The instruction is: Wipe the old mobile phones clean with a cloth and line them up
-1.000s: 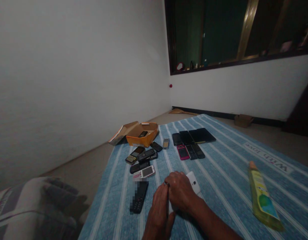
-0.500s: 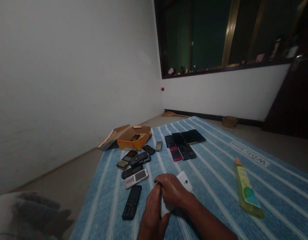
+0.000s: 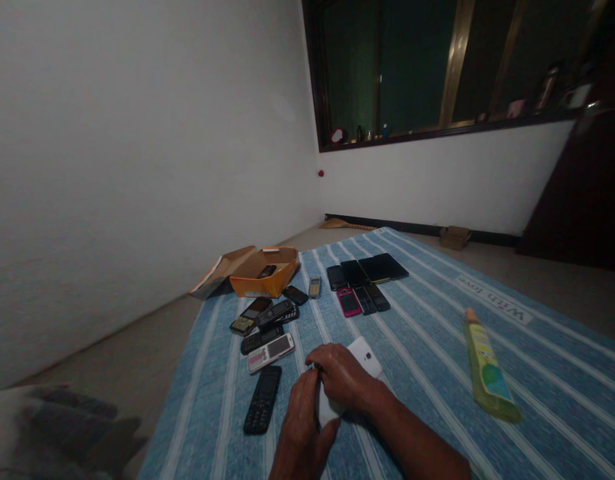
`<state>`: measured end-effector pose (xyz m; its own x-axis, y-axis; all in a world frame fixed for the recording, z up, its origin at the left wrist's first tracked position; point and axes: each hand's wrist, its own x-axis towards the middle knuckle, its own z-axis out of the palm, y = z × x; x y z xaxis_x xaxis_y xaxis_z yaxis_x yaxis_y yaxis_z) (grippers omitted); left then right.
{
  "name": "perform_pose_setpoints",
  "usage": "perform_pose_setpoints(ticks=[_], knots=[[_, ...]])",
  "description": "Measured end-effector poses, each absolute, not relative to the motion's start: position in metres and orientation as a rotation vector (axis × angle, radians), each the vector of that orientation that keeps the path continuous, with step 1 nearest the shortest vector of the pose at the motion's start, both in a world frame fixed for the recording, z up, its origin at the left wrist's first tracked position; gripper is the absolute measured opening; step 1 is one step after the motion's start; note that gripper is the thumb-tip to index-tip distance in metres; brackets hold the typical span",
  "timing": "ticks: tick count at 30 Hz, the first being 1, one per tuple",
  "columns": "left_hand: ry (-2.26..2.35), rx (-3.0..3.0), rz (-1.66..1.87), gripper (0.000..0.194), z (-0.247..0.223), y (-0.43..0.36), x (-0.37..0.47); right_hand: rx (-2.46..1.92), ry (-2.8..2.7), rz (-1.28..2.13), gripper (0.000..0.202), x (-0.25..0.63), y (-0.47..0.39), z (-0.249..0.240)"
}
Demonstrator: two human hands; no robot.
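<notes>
Close in front of me on the striped cloth, a white phone (image 3: pixel 368 358) shows its back and camera beyond my right hand (image 3: pixel 341 375). That hand lies across it, fingers bent over the near side. My left hand (image 3: pixel 302 423) grips from the left, with its thumb along the lower edge. White surface also shows between the hands; I cannot tell whether it is the same piece. The fingertips meet and partly hide each other. Just left of my hands lie a black keypad phone (image 3: pixel 262 401) and a white-and-pink phone (image 3: pixel 271 353).
Several dark phones lie in a cluster beside an open orange box (image 3: pixel 260 285) holding a phone. Further right are a pink phone (image 3: pixel 348 302) and a black tablet-like device (image 3: pixel 384 267) among other phones. A yellow-green bottle (image 3: pixel 491 373) lies on the blue striped cloth (image 3: pixel 427 347).
The view has tilted slightly, so everything sits a little higher and further left. Both hands stay on the white phone, with hardly any shift in their grip.
</notes>
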<state>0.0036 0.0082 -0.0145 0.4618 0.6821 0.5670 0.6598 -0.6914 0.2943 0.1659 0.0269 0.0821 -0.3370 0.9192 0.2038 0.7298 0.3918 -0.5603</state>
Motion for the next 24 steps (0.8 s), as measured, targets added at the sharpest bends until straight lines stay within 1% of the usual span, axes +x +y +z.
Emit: perform_pose_setpoints(ticks=[3,8,17,19,24], knots=[[1.205,2.649,1.061,0.080,-0.013,0.008,0.005,-1.421,-2.215,0.462,0.035,0.164,0.027,0.080],[1.219,2.596,1.101,0.072,-0.006,0.007,0.009,-1.463,-2.304,0.350,0.025,0.161,0.026,0.076],[1.211,2.443,0.994,0.057,0.017,0.006,0.015,-1.492,-2.321,0.307,0.020,0.162,0.029,0.062],[1.193,2.451,0.962,0.058,0.018,0.008,0.015,-1.507,-2.311,0.298,0.019,0.162,0.028,0.062],[1.217,2.432,0.889,0.068,0.015,0.013,0.014,-1.512,-2.277,0.269,0.025,0.163,0.027,0.061]])
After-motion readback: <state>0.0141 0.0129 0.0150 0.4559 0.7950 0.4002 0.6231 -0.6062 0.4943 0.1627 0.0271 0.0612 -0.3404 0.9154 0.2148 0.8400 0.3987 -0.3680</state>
